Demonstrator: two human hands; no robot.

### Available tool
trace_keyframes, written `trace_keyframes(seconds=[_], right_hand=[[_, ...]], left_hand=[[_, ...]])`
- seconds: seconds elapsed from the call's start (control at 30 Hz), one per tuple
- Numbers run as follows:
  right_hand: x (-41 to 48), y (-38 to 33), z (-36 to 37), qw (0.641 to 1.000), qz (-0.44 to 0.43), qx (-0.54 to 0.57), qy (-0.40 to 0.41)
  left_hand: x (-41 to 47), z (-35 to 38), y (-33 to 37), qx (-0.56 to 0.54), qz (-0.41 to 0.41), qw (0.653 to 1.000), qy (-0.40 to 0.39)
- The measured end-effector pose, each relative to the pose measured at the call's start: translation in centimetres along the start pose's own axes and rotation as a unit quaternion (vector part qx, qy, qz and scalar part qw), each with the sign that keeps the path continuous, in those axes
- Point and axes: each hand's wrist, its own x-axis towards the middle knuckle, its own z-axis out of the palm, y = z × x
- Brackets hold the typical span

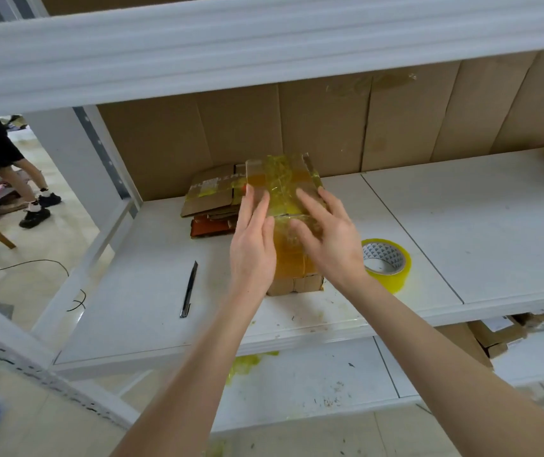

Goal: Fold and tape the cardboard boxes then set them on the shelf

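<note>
A small cardboard box [283, 179] wrapped in yellowish tape stands on the white shelf [429, 232]. My left hand [252, 239] lies flat against the box's left side and top, fingers straight. Over the taped top, my right hand [325, 232] presses with straight, spread fingers. A roll of yellow tape [387, 263] lies on the shelf just right of the box. Flat, unfolded cardboard boxes [211, 192] are stacked behind and to the left of the box.
A black blade-like tool [188, 290] lies on the shelf to the left. Cardboard sheets [396, 120] line the back. An upper shelf beam [231, 47] hangs overhead. More boxes [501, 334] sit on the lower shelf at right. A person [6, 159] stands at far left.
</note>
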Motion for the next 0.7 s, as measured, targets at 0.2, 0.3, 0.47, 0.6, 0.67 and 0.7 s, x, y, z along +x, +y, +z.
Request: trace_keyframes(seconds=[0.2,0.3,0.47,0.6,0.67,0.7], right_hand=[[0.0,0.1,-0.2,0.999,-0.004,-0.048,0.009],[0.2,-0.2,-0.4,0.998,0.003,-0.060,0.003],[0.0,-1.0,-1.7,0.997,0.049,0.011,0.059],[0.5,-0.9,-2.6,0.991,0.071,0.066,0.097],[1.6,0.1,-3.1,0.986,0.109,0.071,0.107],[2.2,0.8,-3.4,0.981,0.135,0.077,0.114]], left_hand=[[-0.3,0.6,-0.7,-0.080,-0.072,0.994,0.018],[-0.7,0.2,-0.2,-0.120,-0.101,0.987,0.019],[1.2,-1.3,-0.7,-0.169,-0.140,0.975,-0.017],[3.2,-3.1,-1.3,-0.154,-0.135,0.977,-0.053],[3.9,-3.6,-0.9,-0.061,-0.085,0.992,-0.067],[4.0,-3.6,-0.4,-0.007,-0.053,0.997,-0.059]])
